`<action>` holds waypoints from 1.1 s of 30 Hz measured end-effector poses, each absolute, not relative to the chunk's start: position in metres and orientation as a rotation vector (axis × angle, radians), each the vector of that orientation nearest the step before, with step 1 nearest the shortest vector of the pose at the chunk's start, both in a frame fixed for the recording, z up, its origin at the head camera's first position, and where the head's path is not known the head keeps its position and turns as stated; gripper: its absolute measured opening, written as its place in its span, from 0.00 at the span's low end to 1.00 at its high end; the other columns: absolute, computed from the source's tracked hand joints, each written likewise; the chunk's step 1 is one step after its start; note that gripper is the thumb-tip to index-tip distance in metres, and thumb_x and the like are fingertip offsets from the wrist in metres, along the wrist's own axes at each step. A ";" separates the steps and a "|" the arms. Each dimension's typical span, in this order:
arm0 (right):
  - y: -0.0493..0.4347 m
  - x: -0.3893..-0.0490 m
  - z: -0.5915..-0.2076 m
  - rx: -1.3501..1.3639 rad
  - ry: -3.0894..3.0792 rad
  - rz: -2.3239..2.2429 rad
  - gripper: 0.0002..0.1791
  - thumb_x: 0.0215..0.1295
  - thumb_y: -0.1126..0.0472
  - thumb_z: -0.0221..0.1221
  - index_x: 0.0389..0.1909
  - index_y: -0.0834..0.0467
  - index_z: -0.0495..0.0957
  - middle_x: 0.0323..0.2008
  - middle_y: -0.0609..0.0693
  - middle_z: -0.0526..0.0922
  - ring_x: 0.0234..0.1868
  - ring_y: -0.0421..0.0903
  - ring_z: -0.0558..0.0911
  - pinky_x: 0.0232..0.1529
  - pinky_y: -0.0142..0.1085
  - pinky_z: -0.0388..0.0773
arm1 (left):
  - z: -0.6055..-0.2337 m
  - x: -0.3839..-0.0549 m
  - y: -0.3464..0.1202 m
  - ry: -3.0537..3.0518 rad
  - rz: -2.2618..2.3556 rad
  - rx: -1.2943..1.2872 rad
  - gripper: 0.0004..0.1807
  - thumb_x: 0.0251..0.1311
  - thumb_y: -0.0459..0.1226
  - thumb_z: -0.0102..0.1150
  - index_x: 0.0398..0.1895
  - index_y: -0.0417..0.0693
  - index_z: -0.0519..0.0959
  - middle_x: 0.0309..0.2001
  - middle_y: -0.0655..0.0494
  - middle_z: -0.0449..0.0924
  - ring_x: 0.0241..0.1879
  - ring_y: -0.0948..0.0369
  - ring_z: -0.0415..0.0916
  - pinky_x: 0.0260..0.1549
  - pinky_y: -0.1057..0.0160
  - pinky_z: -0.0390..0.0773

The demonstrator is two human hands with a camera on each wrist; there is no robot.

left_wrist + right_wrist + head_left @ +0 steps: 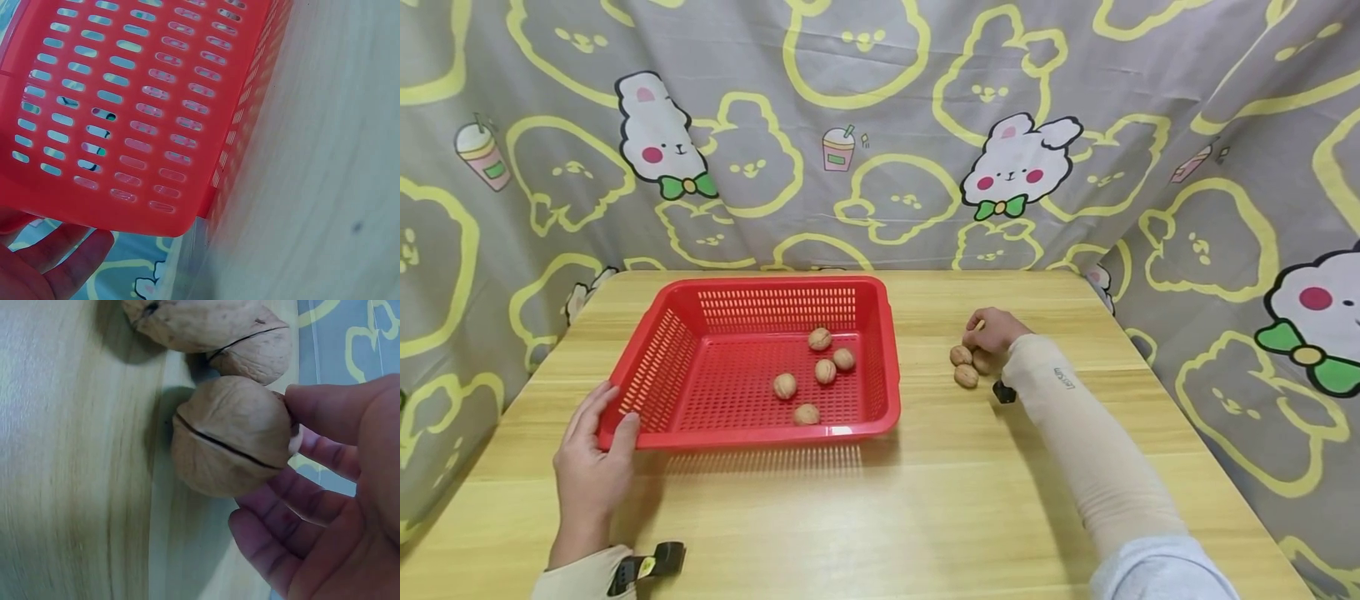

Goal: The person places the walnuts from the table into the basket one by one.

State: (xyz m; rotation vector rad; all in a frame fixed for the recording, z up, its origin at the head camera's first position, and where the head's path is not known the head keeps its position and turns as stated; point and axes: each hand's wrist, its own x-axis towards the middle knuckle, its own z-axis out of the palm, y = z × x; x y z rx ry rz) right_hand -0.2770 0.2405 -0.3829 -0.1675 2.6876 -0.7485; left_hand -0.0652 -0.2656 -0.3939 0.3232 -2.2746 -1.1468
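My left hand (593,454) grips the near left corner of a red plastic basket (745,440), thumb over the rim and fingers along its outer side. Several walnuts (785,386) lie on the basket floor, mostly toward the right. My right hand (996,331) is at a small cluster of walnuts (966,377) on the table, right of the basket. In the right wrist view, its thumb and fingers pinch a walnut mostly hidden behind a nearer walnut (231,437) with a dark seam. Two more walnuts (253,353) lie beyond that one.
The wooden table (850,517) carries the basket and the loose walnuts. A grey curtain (895,200) with cartoon prints hangs behind the table and along its sides. Slotted holes pierce the basket's side wall (134,94).
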 end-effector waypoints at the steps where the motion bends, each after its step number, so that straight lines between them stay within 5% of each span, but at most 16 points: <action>1: 0.241 -0.277 -0.382 -0.175 2.698 -0.750 0.11 0.65 0.58 0.54 0.44 0.60 0.74 0.30 0.53 0.79 0.31 0.48 0.75 0.34 0.37 0.74 | -0.394 -0.065 -0.265 -2.275 -1.148 0.325 0.24 0.66 0.35 0.53 0.65 0.41 0.72 0.68 0.56 0.67 0.66 0.70 0.60 0.60 0.77 0.60; 11: 0.236 -0.278 -0.372 -0.249 2.798 -0.745 0.15 0.67 0.58 0.54 0.50 0.63 0.74 0.42 0.60 0.77 0.39 0.53 0.76 0.39 0.43 0.75 | -0.393 -0.065 -0.264 -2.264 -1.137 0.313 0.23 0.65 0.35 0.54 0.64 0.39 0.72 0.67 0.53 0.67 0.66 0.69 0.60 0.59 0.77 0.61; 21: 0.228 -0.281 -0.372 -0.464 2.875 -0.904 0.13 0.70 0.61 0.52 0.48 0.66 0.71 0.42 0.61 0.77 0.41 0.55 0.76 0.44 0.47 0.74 | -0.393 -0.066 -0.266 -2.264 -1.141 0.323 0.23 0.66 0.36 0.54 0.64 0.40 0.72 0.67 0.55 0.67 0.65 0.72 0.60 0.59 0.78 0.61; 33: 0.207 -0.283 -0.357 -0.543 2.883 -1.034 0.14 0.69 0.60 0.54 0.51 0.62 0.74 0.43 0.58 0.79 0.33 0.50 0.77 0.36 0.41 0.75 | -0.392 -0.065 -0.265 -2.285 -1.164 0.341 0.24 0.66 0.36 0.52 0.65 0.41 0.71 0.69 0.56 0.66 0.67 0.65 0.60 0.60 0.76 0.61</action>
